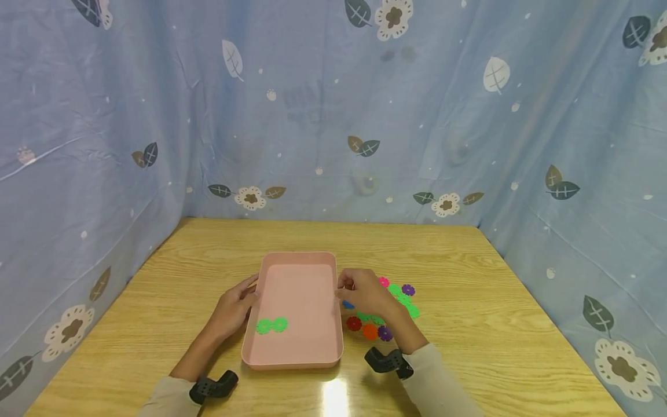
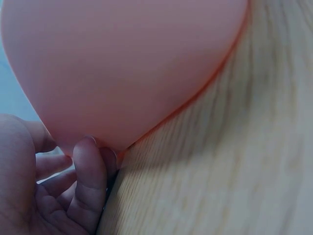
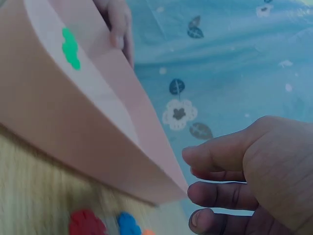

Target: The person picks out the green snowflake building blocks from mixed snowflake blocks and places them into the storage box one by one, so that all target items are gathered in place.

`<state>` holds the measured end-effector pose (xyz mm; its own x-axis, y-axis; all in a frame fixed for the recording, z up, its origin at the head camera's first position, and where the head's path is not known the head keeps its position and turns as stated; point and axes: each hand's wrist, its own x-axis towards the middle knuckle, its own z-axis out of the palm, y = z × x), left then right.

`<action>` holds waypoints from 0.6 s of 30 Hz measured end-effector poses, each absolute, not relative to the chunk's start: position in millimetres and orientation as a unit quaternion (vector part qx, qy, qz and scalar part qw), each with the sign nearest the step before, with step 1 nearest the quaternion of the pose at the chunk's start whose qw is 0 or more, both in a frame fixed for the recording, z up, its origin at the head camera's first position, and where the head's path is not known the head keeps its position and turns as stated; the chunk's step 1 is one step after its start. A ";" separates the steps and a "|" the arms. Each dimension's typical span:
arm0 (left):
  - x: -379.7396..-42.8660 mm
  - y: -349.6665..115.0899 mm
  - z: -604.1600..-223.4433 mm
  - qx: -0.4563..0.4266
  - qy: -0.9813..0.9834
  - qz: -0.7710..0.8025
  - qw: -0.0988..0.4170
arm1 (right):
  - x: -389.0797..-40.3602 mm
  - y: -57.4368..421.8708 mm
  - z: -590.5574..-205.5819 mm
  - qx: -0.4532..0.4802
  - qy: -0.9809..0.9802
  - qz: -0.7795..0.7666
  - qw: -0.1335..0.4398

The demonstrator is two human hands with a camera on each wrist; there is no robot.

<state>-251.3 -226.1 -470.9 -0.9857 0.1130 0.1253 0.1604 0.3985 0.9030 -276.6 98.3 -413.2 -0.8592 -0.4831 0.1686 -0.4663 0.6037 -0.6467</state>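
Observation:
A pink tray (image 1: 299, 289) lies on the table with two joined green flower-shaped discs (image 1: 271, 325) in its lower left part. At its left side my left hand (image 1: 233, 311) holds the tray wall between thumb and fingers; the left wrist view shows the thumb (image 2: 90, 171) against the pink surface. My right hand (image 1: 365, 291) is beside the right wall, its fingers loosely bent. In the right wrist view those fingertips (image 3: 198, 191) meet or nearly meet the tray's corner, and no disc shows in them.
Right of the tray lie several loose flower discs, among them a red one (image 1: 354, 323), an orange one (image 1: 370, 332), purple ones (image 1: 408, 289) and a green cluster (image 1: 403, 298), partly behind the right hand. A patterned blue curtain (image 1: 323, 116) encloses the wooden table (image 1: 469, 324).

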 end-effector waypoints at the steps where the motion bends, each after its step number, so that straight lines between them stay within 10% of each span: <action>1: -251.1 -226.1 -470.9 -0.081 -0.836 -0.543 0.022 | -277.6 101.3 -413.2 -0.264 0.897 -0.356 0.011; 18: -251.0 -226.7 -470.8 -0.084 -0.837 -0.540 0.023 | -286.5 136.3 -409.2 -0.239 0.906 -0.337 0.091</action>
<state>-251.0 -226.7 -470.8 -0.9849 0.1159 0.1287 0.1651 0.4031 0.9002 -286.5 136.3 -409.2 -0.8693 -0.4943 -0.0046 -0.3709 0.6584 -0.6550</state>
